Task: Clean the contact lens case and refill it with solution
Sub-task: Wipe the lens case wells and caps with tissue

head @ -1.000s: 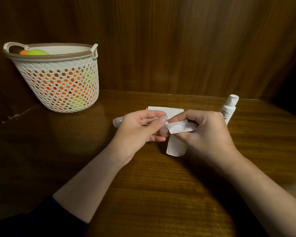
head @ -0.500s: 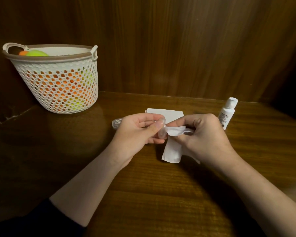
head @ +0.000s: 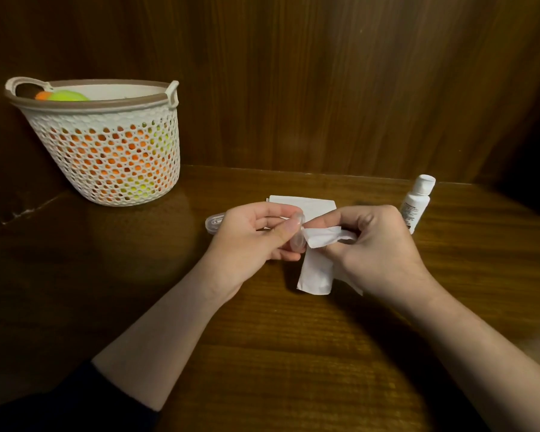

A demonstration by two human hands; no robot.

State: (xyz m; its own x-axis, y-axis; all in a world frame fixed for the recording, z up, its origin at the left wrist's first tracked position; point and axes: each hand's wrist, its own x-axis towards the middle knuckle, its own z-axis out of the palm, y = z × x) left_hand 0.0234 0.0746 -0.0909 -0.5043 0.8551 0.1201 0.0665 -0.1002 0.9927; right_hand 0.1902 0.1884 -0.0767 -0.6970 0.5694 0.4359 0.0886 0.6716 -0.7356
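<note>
My left hand [head: 250, 241] pinches a small clear piece of the contact lens case [head: 296, 235] between thumb and fingers, above the table's middle. My right hand [head: 378, 247] grips a white tissue [head: 317, 263], whose top fold presses against that clear piece while the rest hangs down. Another clear part of the case [head: 213, 222] lies on the table behind my left hand, mostly hidden. A small white solution bottle [head: 416, 204] stands upright, capped, just right of my right hand.
A folded white tissue [head: 306, 203] lies on the wooden table [head: 262, 353] behind my hands. A white perforated basket [head: 113, 145] with orange and green things inside stands at the back left. Dark wood panels close off the back.
My right hand has bunched and turned the tissue against the clear piece; the hanging end dropped lower. My left hand has kept its pinch in nearly the same place.
</note>
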